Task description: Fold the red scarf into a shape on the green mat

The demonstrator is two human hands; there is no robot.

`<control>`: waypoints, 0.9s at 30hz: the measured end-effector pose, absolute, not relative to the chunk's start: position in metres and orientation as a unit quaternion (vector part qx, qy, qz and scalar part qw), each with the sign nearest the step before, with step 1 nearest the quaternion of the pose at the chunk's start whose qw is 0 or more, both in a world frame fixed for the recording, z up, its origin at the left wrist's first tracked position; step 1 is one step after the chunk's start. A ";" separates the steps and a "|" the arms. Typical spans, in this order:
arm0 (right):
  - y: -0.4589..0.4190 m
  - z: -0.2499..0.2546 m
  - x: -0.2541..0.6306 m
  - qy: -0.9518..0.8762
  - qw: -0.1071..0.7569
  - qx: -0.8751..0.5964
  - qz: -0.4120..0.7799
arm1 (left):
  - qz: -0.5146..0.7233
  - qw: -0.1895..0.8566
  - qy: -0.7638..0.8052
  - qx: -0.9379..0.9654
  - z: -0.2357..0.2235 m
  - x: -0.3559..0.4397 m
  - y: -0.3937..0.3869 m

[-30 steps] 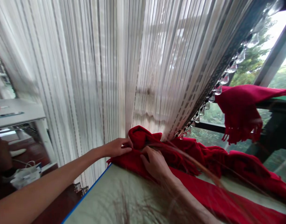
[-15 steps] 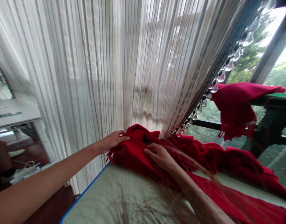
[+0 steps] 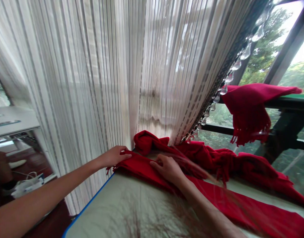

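Observation:
A long red scarf (image 3: 216, 195) with a fringed end lies in a strip across the pale, blue-edged table (image 3: 132, 198). At its fringed left end, my left hand (image 3: 114, 156) pinches the edge between thumb and fingers. My right hand (image 3: 168, 168) grips the scarf's far edge farther along, thumb and fingers closed on the cloth. Behind this strip, a crumpled heap of red cloth (image 3: 211, 158) runs along the back of the table to the right. One bunched red fold (image 3: 152, 140) rests against the curtain.
A striped sheer curtain (image 3: 92, 82) with a beaded edge (image 3: 223, 89) hangs behind the table. Another fringed red scarf (image 3: 251, 109) drapes over a dark rail by the window. At left stand a white table (image 3: 15, 122) and part of a person. Blurred hair strands cross the lower view.
My left hand has moved slightly down and left with the scarf's end. The strip now lies flatter and narrower, apart from the bunched fold behind it.

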State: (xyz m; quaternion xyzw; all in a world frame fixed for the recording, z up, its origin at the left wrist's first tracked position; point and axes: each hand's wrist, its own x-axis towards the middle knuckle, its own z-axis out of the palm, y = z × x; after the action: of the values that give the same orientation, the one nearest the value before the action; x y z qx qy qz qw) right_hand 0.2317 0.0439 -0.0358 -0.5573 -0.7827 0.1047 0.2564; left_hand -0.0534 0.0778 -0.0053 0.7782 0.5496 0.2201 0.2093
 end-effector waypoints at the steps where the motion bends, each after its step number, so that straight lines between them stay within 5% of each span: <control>1: 0.044 -0.037 0.232 -0.784 0.256 -0.557 0.103 | 0.212 0.202 0.548 0.784 -0.008 -0.054 0.078; 9: 0.043 -0.035 0.231 -0.792 0.254 -0.551 0.073 | 0.224 0.098 0.557 0.794 -0.016 -0.061 0.064; 14: 0.024 -0.011 0.213 -0.834 0.280 -0.475 -0.030 | 0.205 0.017 0.345 0.916 -0.002 -0.066 0.031; 21: 0.006 -0.015 0.181 -0.880 0.207 -0.424 -0.051 | 0.126 -0.106 0.265 0.950 -0.017 -0.073 0.037; 27: 0.010 -0.016 0.184 -0.880 0.171 -0.440 -0.044 | 0.173 -0.168 0.283 0.928 -0.008 -0.066 0.046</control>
State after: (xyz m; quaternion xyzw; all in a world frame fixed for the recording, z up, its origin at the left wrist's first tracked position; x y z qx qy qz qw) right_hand 0.1838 0.0097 -0.0164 -0.4404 -0.8803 -0.0440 0.1706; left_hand -0.0660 0.0464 -0.0083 0.9284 0.2827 0.1732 -0.1679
